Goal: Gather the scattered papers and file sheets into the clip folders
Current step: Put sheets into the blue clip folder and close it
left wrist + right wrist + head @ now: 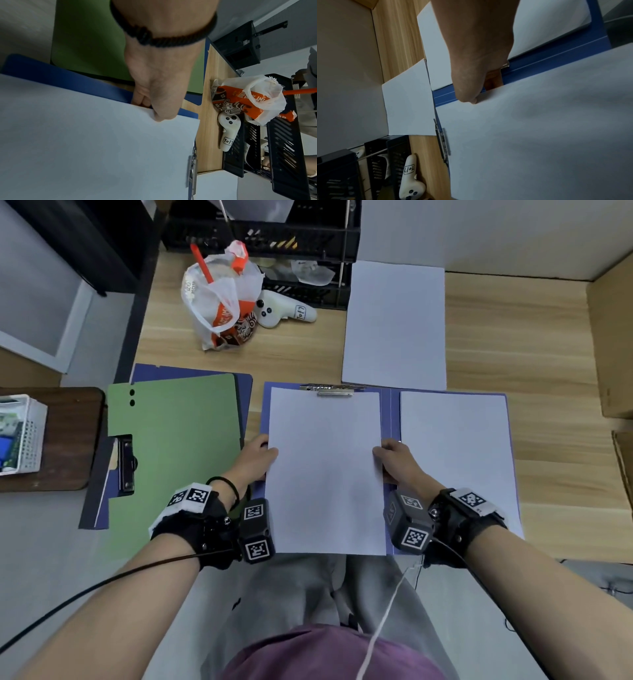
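Both hands pinch one white sheet (325, 470) at frame centre, left hand (255, 457) and right hand (397, 460) on opposite edges; the controller (284, 309) above reads "To17".

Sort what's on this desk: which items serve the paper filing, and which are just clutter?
Job:
- sheet pinched by left hand and right hand
- open blue clip folder
- loose sheets
- green folder

Lying about:
- bagged drink cup
- white controller
- black crates
- white basket

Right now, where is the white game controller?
In the head view, the white game controller lies on the desk's far left, between the plastic bag and the black crate.
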`<state>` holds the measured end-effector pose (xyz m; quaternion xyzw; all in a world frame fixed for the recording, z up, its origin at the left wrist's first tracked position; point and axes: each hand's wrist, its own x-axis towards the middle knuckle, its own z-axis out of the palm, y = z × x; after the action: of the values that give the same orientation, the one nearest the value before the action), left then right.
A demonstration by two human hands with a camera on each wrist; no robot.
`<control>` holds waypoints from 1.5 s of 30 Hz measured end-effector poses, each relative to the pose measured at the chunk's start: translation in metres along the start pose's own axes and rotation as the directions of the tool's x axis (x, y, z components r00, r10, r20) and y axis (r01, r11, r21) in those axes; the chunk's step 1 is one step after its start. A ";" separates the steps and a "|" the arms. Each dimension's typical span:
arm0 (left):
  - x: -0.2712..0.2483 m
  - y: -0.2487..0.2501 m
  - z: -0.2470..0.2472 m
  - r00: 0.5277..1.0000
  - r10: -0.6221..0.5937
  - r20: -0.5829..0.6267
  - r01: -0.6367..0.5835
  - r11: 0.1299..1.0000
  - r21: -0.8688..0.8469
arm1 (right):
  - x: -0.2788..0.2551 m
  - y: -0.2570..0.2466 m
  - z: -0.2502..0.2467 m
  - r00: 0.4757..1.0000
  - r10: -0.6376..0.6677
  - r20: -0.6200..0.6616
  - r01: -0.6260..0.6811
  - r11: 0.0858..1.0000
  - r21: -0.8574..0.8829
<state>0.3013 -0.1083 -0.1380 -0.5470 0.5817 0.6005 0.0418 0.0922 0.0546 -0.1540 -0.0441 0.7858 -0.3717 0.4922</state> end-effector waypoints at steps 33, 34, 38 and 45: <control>0.078 0.124 0.092 0.874 0.483 0.045 -0.449 0.769 0.455 | 0.013 -0.007 -0.089 0.999 0.006 -0.036 0.001 0.978 0.208; 0.081 0.126 0.097 0.877 0.477 0.063 -0.448 0.761 0.469 | 0.015 -0.007 -0.094 0.999 0.010 -0.034 -0.003 0.977 0.213; 0.086 0.125 0.108 0.887 0.458 0.056 -0.421 0.754 0.504 | 0.028 -0.013 -0.104 1.000 0.011 0.003 -0.011 0.984 0.177; 0.095 0.119 0.117 0.893 0.450 0.002 -0.376 0.742 0.556 | 0.059 -0.026 -0.091 0.999 0.045 -0.007 -0.044 0.985 0.166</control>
<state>0.1107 -0.1145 -0.1598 -0.4080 0.8354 0.3677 0.0220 -0.0189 0.0594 -0.1599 0.0166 0.7556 -0.4250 0.4981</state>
